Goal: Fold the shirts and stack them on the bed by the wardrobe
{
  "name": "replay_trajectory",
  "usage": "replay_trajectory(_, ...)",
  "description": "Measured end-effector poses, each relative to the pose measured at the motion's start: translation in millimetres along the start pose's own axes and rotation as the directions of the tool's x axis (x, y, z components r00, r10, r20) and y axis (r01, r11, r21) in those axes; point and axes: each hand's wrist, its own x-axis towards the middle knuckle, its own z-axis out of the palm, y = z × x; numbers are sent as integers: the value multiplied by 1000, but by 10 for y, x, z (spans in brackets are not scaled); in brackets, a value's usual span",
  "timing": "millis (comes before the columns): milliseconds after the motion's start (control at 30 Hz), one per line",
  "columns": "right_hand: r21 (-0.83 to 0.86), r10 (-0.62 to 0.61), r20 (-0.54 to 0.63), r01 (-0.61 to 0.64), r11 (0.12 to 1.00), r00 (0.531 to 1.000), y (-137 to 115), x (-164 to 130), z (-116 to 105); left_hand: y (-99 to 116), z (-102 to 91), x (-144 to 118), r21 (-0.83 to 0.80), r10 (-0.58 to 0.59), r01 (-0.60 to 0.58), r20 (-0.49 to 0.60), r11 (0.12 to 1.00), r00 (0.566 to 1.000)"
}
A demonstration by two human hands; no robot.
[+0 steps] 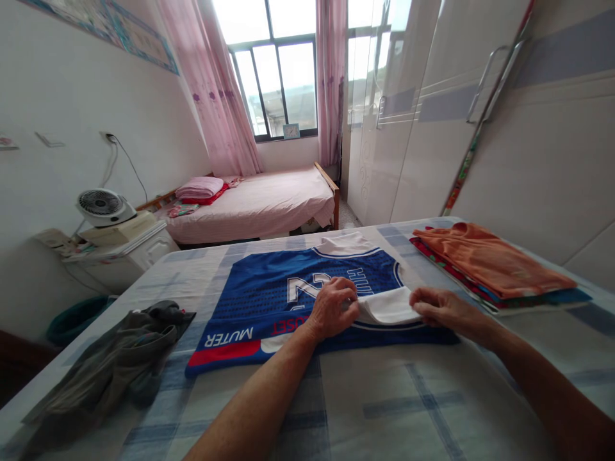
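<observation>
A blue sports jersey (pixel 269 288) with white lettering and a red hem band lies flat on the checked bed sheet (pixel 384 397). Its white sleeve (pixel 389 306) is folded in over the blue body. My left hand (pixel 334 307) pinches the sleeve's left end and rests on the jersey. My right hand (pixel 442 307) grips the sleeve's right end, fingers closed on the fabric.
A stack of folded clothes, orange on top (pixel 490 266), sits at the right by the wardrobe (pixel 480 128). A crumpled grey garment (pixel 120 358) lies at the left. Beyond stand a second bed (pixel 259 205) with pink bedding and a cabinet carrying a small fan (pixel 102 206).
</observation>
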Motion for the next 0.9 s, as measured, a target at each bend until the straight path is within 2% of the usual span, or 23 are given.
replay_trajectory(100, -218, 6, -12, -9, 976, 1000, 26, -16, -24, 32, -20, -6, 32, -3, 4, -12, 999, 1000)
replay_trajectory(167, -392, -25, -160, -40, 919, 987, 12, -27, -21, 37, -14, -10, 61, 10, -7, -47, 998, 999)
replay_trajectory(233, -517, -121, -359, -89, 852, 925, -15, -30, 20, 44, 3, -16, 91, 64, -59, -48, 994, 997)
replay_trajectory(300, -579, -275, -439, -35, 814, 855, -45, -23, 107, 64, 25, -23, 117, 143, -144, 21, 983, 990)
replay_trajectory(333, -601, -354, -405, 46, 798, 843, -55, -15, 165, 79, 38, -26, 133, 175, -184, 79, 974, 981)
replay_trajectory(400, -627, -455, -246, 218, 748, 856, -53, 16, 291, 104, 63, -31, 179, 182, -219, 202, 959, 962)
replay_trajectory(467, -660, -431, -86, 272, 700, 898, -5, 69, 396, 113, 88, -34, 239, 108, -186, 306, 953, 946)
replay_trajectory(533, -714, -337, -2, 234, 660, 942, 92, 136, 453, 103, 111, -38, 285, 13, -127, 373, 950, 928)
replay_trajectory(600, -762, -276, 4, 182, 621, 961, 221, 199, 459, 89, 131, -48, 306, -43, -92, 408, 948, 912)
replay_trajectory(733, -814, -309, -104, 97, 573, 945, 436, 259, 384, 118, 147, -65, 329, -107, -35, 402, 944, 910)
replay_trajectory(833, -826, -368, -121, 111, 552, 922, 423, 276, 272, 143, 57, -25, 355, -177, 30, 389, 934, 904)
replay_trajectory(900, -804, -397, -135, 134, 580, 908, 317, 332, 160, 82, -111, 30, 393, -205, 39, 392, 919, 897)
